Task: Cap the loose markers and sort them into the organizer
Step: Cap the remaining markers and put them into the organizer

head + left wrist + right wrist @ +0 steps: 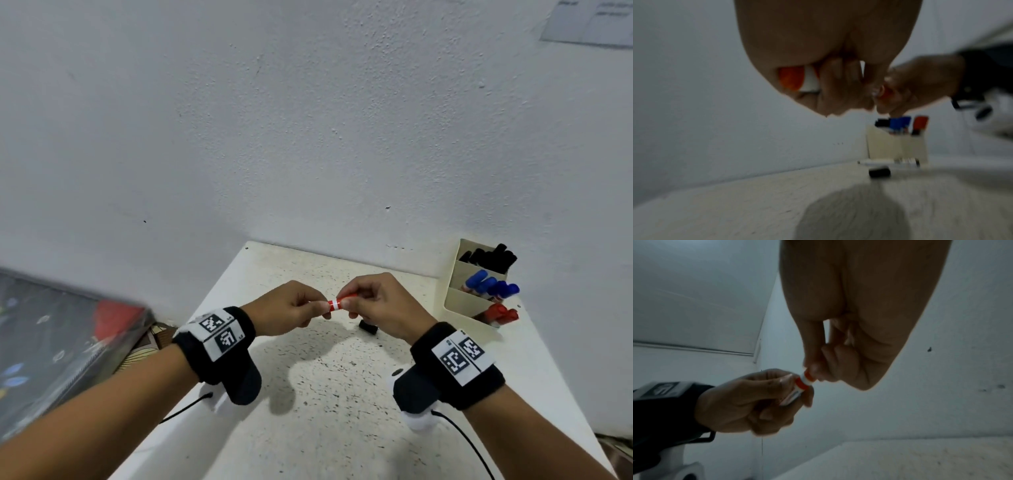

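Both hands raised above counter [308, 394]. Left hand [286, 313] grips red marker [334, 304] body; right hand [380, 305] pinches its cap end. Organizer [462, 298] at right holds black, blue, red markers. Black cap [368, 326] lies loose below the hands.

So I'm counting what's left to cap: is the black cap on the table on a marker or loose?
Loose. The black cap lies alone on the table, just in front of an uncapped-looking marker; blur hides its tip.
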